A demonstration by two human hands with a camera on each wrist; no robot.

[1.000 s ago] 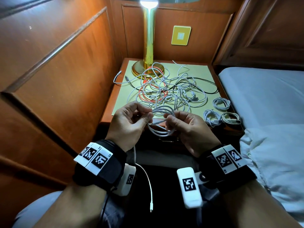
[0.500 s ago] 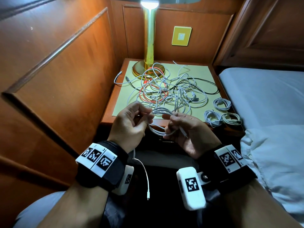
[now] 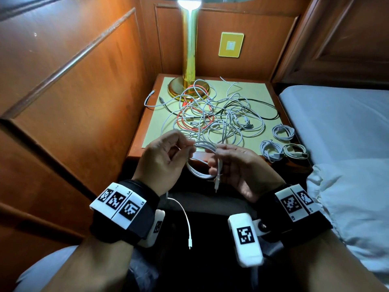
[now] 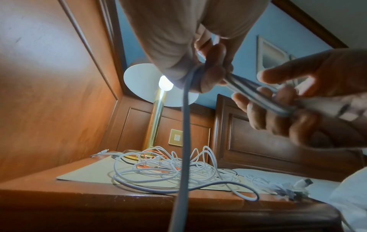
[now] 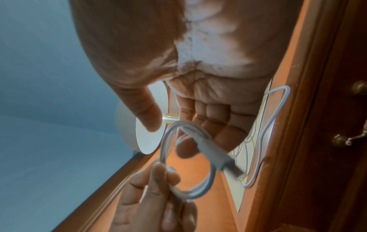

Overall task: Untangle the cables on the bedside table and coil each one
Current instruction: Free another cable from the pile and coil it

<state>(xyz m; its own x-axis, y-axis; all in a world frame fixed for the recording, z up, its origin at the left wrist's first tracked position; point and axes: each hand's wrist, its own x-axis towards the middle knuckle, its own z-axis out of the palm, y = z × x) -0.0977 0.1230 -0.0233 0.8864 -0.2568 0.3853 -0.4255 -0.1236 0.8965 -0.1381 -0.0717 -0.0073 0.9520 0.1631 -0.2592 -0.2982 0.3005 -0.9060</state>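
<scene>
A white cable hangs as a small coil between my hands, in front of the bedside table. My left hand pinches the coil's loops between thumb and fingers. My right hand, palm up, curls its fingers round the other side, thumb lifted off. The USB plug sticks out past the right fingers. The cable's other end dangles below my left wrist. A tangle of white, orange and black cables lies on the table mat.
Three coiled white cables lie at the table's right front corner. A brass lamp stands at the back, its base under the tangle. Wood panelling closes the left side. A bed and pillow lie right.
My right hand has turned palm up and the plug end now points down from it. The free end below my left wrist has risen a little.
</scene>
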